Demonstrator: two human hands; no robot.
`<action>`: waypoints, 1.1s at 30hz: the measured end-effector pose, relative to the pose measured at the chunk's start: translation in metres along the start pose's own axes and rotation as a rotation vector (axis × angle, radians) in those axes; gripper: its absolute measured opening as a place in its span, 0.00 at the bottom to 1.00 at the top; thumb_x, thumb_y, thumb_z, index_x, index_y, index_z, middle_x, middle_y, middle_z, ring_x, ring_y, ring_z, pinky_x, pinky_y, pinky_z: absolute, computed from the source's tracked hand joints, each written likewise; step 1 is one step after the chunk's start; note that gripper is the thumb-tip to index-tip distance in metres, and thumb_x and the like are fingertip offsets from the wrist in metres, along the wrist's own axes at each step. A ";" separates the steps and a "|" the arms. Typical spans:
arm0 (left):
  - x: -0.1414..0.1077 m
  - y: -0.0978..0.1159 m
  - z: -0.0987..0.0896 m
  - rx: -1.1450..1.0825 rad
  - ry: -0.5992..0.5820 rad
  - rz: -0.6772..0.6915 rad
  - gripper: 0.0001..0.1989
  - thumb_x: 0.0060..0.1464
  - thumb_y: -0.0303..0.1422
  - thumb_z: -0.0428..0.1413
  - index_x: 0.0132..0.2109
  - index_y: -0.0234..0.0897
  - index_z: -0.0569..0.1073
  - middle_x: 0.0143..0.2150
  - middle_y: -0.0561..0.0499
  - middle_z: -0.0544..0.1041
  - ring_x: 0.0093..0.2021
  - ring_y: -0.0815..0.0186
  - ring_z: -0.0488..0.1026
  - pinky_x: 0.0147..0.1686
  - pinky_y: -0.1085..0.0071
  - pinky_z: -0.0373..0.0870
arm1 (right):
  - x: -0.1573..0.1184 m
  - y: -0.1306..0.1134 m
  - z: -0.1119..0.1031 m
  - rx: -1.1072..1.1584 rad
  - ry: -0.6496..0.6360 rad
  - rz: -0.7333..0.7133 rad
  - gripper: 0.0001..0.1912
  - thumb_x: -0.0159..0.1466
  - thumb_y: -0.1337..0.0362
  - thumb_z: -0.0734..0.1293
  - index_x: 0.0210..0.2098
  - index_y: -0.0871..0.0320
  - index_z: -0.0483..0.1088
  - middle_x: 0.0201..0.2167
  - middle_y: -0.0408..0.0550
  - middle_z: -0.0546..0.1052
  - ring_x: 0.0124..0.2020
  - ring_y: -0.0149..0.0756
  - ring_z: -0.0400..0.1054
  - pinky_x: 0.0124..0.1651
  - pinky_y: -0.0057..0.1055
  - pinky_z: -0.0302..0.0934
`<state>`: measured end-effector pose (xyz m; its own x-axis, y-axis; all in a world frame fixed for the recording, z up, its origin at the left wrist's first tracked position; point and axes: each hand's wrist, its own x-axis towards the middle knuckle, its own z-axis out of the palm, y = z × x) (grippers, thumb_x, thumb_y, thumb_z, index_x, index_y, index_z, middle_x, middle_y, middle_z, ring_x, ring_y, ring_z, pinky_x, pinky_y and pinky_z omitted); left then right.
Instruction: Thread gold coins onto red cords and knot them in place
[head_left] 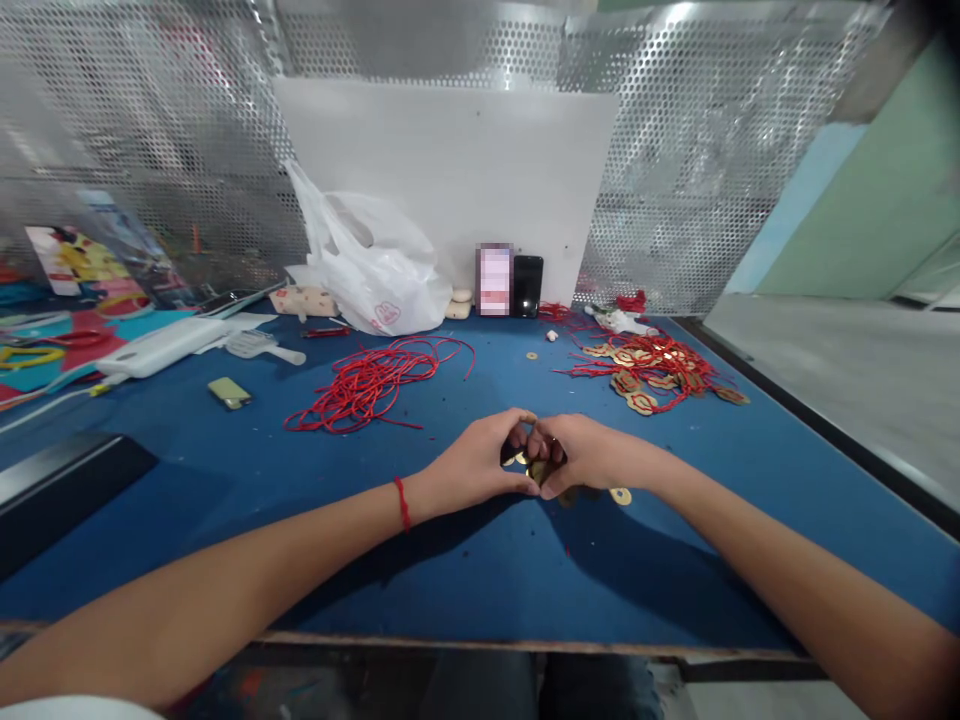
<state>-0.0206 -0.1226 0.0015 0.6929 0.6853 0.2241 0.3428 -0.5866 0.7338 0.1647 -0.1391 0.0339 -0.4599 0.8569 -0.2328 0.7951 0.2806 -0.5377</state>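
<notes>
My left hand (484, 465), with a red cord bracelet (402, 503) at the wrist, is curled over the table and meets my right hand (585, 455) at the fingertips and thumbs. Between them, the bent fingers and thumbs close round several gold-coloured coins (523, 459), partly hidden by the hands. One coin with a hole in the middle (620, 496) lies flat just to the right of my right hand. Other coins sit in shadow beneath that hand. Which coins each hand pinches is hard to make out.
A loose tangle of red cord (367, 385) lies left of centre. Coins strung on red cords (660, 368) form a heap at the right. At the back stand a white plastic bag (382, 270) and two phones (528, 285). A lighter-like item (229, 392) rests at left.
</notes>
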 end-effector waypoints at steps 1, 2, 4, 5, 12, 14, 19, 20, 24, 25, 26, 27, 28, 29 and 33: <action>-0.001 0.002 0.000 -0.006 -0.006 -0.003 0.30 0.41 0.40 0.65 0.50 0.37 0.66 0.39 0.50 0.73 0.38 0.64 0.70 0.38 0.69 0.66 | -0.001 0.000 0.000 -0.023 0.022 0.004 0.18 0.45 0.63 0.74 0.35 0.58 0.67 0.31 0.44 0.73 0.31 0.34 0.66 0.29 0.27 0.54; -0.001 0.003 0.000 0.010 0.003 -0.008 0.30 0.41 0.40 0.65 0.51 0.37 0.66 0.39 0.50 0.73 0.38 0.64 0.70 0.37 0.69 0.65 | -0.002 0.000 0.001 -0.054 0.056 0.008 0.20 0.44 0.62 0.74 0.35 0.58 0.67 0.33 0.45 0.73 0.32 0.35 0.66 0.29 0.27 0.54; -0.003 0.005 0.000 0.108 0.051 -0.023 0.32 0.40 0.41 0.65 0.52 0.37 0.65 0.41 0.48 0.72 0.39 0.63 0.69 0.38 0.67 0.65 | -0.003 0.001 0.001 -0.122 0.121 0.018 0.24 0.43 0.58 0.75 0.37 0.58 0.67 0.36 0.47 0.72 0.34 0.37 0.66 0.30 0.27 0.53; -0.004 0.005 -0.001 0.177 0.070 -0.034 0.32 0.39 0.42 0.65 0.51 0.37 0.67 0.42 0.47 0.72 0.40 0.62 0.69 0.39 0.66 0.65 | -0.004 0.002 0.000 -0.146 0.136 0.020 0.26 0.42 0.57 0.75 0.38 0.57 0.67 0.36 0.48 0.72 0.35 0.38 0.66 0.30 0.27 0.53; 0.000 -0.001 0.000 0.387 0.029 -0.140 0.24 0.36 0.49 0.64 0.35 0.36 0.73 0.38 0.48 0.69 0.38 0.61 0.66 0.37 0.67 0.63 | -0.004 0.000 -0.003 -0.127 0.012 0.064 0.19 0.47 0.56 0.74 0.36 0.55 0.70 0.33 0.44 0.74 0.31 0.33 0.67 0.28 0.25 0.51; 0.001 -0.001 0.001 0.360 0.000 -0.160 0.19 0.38 0.46 0.64 0.34 0.36 0.74 0.37 0.49 0.69 0.37 0.63 0.65 0.36 0.68 0.62 | -0.004 -0.001 -0.003 -0.093 -0.016 0.076 0.18 0.47 0.57 0.74 0.36 0.56 0.70 0.31 0.43 0.74 0.30 0.32 0.67 0.28 0.25 0.51; 0.000 0.005 0.007 0.277 -0.015 -0.161 0.11 0.42 0.38 0.63 0.30 0.36 0.74 0.34 0.50 0.70 0.36 0.65 0.65 0.34 0.71 0.61 | -0.004 -0.002 -0.001 -0.017 -0.014 0.070 0.16 0.47 0.63 0.73 0.33 0.57 0.68 0.29 0.42 0.74 0.27 0.30 0.66 0.27 0.24 0.50; -0.001 0.006 0.008 0.245 -0.009 -0.160 0.10 0.42 0.36 0.63 0.30 0.36 0.73 0.33 0.51 0.70 0.34 0.66 0.66 0.33 0.71 0.61 | -0.004 -0.001 0.000 -0.006 -0.006 0.051 0.15 0.46 0.64 0.73 0.32 0.58 0.68 0.28 0.42 0.73 0.27 0.29 0.65 0.27 0.24 0.50; -0.004 0.010 0.010 0.088 -0.006 -0.166 0.06 0.45 0.31 0.60 0.30 0.35 0.71 0.27 0.54 0.71 0.28 0.70 0.66 0.28 0.74 0.59 | -0.004 0.002 0.004 0.037 0.062 -0.015 0.15 0.46 0.67 0.73 0.31 0.58 0.66 0.27 0.40 0.72 0.26 0.28 0.63 0.27 0.24 0.49; -0.005 0.010 0.010 0.063 0.000 -0.162 0.06 0.45 0.31 0.60 0.29 0.35 0.71 0.26 0.55 0.71 0.27 0.70 0.66 0.27 0.74 0.58 | -0.003 0.003 0.004 0.047 0.086 -0.027 0.15 0.45 0.68 0.73 0.31 0.58 0.66 0.27 0.40 0.71 0.27 0.28 0.62 0.28 0.24 0.49; -0.004 0.011 0.010 0.047 0.012 -0.156 0.05 0.45 0.30 0.60 0.29 0.34 0.70 0.25 0.55 0.72 0.27 0.71 0.66 0.27 0.74 0.59 | -0.003 0.004 0.005 0.055 0.111 -0.040 0.15 0.45 0.69 0.73 0.31 0.58 0.65 0.27 0.40 0.71 0.27 0.28 0.62 0.28 0.24 0.49; -0.004 0.010 0.009 0.036 0.027 -0.150 0.05 0.45 0.30 0.60 0.28 0.34 0.70 0.25 0.55 0.72 0.27 0.71 0.66 0.27 0.74 0.59 | -0.002 0.004 0.006 0.065 0.136 -0.056 0.15 0.45 0.70 0.73 0.31 0.59 0.65 0.27 0.40 0.71 0.27 0.28 0.62 0.28 0.24 0.49; -0.003 0.009 0.008 0.023 0.041 -0.146 0.05 0.45 0.29 0.60 0.28 0.34 0.70 0.25 0.55 0.72 0.26 0.71 0.66 0.27 0.74 0.59 | -0.001 0.005 0.006 0.073 0.160 -0.074 0.16 0.45 0.70 0.72 0.31 0.59 0.65 0.27 0.40 0.71 0.27 0.28 0.62 0.28 0.24 0.49; -0.003 0.008 0.007 0.007 0.053 -0.145 0.05 0.45 0.29 0.60 0.27 0.34 0.70 0.25 0.55 0.72 0.26 0.71 0.66 0.27 0.74 0.60 | -0.001 0.005 0.006 0.079 0.184 -0.090 0.16 0.45 0.71 0.72 0.31 0.59 0.64 0.27 0.40 0.71 0.27 0.28 0.62 0.28 0.24 0.49; 0.000 0.002 0.004 -0.068 0.092 -0.151 0.05 0.44 0.28 0.60 0.29 0.33 0.70 0.26 0.54 0.73 0.27 0.71 0.68 0.28 0.74 0.63 | 0.002 0.007 0.008 0.109 0.271 -0.158 0.16 0.46 0.72 0.72 0.32 0.58 0.65 0.27 0.40 0.72 0.28 0.28 0.64 0.29 0.24 0.51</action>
<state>-0.0175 -0.1254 -0.0001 0.5750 0.8017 0.1632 0.3926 -0.4454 0.8047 0.1660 -0.1394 0.0232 -0.4401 0.8947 0.0765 0.6687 0.3834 -0.6371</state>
